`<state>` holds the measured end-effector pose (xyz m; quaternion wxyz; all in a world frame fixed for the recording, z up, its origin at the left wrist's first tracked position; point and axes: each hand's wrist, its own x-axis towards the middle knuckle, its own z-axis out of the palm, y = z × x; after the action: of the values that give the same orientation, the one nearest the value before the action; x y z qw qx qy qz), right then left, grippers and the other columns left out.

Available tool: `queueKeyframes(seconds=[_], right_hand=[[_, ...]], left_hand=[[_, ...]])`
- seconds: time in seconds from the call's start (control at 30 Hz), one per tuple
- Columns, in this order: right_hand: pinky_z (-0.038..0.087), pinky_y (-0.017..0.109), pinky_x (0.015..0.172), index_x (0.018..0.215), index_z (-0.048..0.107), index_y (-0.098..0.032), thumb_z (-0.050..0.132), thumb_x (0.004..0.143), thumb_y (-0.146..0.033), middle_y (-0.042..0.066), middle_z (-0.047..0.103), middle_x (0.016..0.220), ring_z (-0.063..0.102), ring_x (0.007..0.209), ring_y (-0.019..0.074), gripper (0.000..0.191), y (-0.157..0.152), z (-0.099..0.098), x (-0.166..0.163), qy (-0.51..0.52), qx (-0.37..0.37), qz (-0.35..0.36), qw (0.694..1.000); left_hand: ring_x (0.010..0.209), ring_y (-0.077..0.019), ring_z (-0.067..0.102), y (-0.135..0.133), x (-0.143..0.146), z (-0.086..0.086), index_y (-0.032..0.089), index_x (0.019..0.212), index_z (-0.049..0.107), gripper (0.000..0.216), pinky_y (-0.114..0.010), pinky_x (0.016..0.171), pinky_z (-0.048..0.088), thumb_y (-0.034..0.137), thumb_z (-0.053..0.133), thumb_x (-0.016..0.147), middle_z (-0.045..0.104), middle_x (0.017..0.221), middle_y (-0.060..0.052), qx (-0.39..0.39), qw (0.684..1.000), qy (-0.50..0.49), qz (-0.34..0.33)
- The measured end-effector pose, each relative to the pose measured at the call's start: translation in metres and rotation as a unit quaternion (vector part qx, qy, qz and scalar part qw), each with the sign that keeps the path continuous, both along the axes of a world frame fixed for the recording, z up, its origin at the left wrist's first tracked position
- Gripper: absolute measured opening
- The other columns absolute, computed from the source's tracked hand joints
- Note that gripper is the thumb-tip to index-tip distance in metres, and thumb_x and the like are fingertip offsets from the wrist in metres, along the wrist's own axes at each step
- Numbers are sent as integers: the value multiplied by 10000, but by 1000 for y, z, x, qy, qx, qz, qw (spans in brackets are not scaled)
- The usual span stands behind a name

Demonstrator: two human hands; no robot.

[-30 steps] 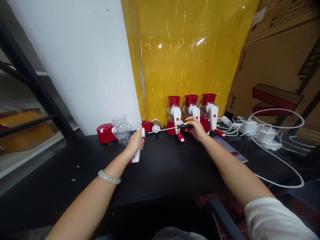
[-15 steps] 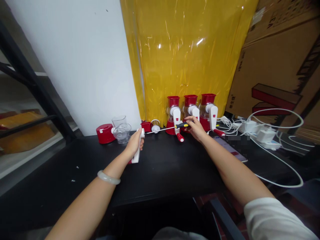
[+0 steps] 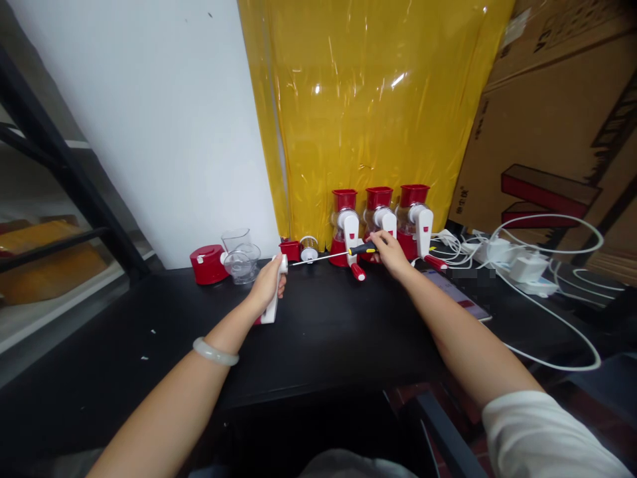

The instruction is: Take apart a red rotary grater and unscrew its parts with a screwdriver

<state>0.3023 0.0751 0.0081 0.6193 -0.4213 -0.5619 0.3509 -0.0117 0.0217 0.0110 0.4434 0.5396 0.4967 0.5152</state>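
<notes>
A screwdriver (image 3: 362, 249) pinched in the right hand (image 3: 391, 253), a white crank arm (image 3: 270, 311) wrapped by the left hand (image 3: 267, 284).

The crank arm looks like light, stiff, perhaps slick plastic — best gripped round its upper part, where the left fingers close; below them it slants down, showing red at the bottom. The screwdriver seems rigid, surest by its black-and-yellow handle; its thin metal shaft reaches from the right fingers towards the crank's round end — contact I can't tell. Beyond those fingers stand three red-and-white graters (image 3: 379, 198).

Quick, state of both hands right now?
Left hand: closed, holding the white crank arm.
Right hand: closed, holding the screwdriver by its black-and-yellow handle.
</notes>
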Motion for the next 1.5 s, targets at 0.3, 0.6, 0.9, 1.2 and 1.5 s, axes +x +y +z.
queueKeyframes(seconds=[0.3,0.6,0.9,1.2,1.5], right_hand=[[521,263,559,872,587,-260,741,618,-385,-16,593,852,602,747,153,322,-12,10,-2,145,8,99,984],[362,296,399,712,554,-250,607,766,-731,-58,393,427,408,370,135,487,-4,6,0,-14,-1,17,1000],[480,261,526,911,575,-256,709,623,-340,-38,556,767,527,590,113,328,-13,9,-1,92,10,112,989],[409,296,422,744,570,-225,544,783,-781,-12,501,515,453,403,134,558,-4,6,-1,20,-28,41,999],[500,250,526,927,563,-264,770,613,-379,-54,576,756,553,589,107,393,-8,6,-2,117,-19,83,989]], left_hand=[[307,-98,339,0,0,-2,240,733,421,525,-226,345,337,754,482,820,398,427,90,4,1000,13,-9],[299,-94,325,-1,-1,0,243,749,413,524,-223,347,334,756,498,814,400,430,97,3,1000,0,1],[305,-94,335,1,-2,0,239,738,415,508,-222,347,337,733,482,835,406,424,91,0,1000,-2,4],[305,-93,334,1,-3,0,236,738,424,515,-226,346,339,738,485,831,406,423,93,6,1000,1,10],[303,-95,333,2,-2,-1,236,747,420,516,-224,340,339,741,482,834,401,420,97,7,1000,-2,4]])
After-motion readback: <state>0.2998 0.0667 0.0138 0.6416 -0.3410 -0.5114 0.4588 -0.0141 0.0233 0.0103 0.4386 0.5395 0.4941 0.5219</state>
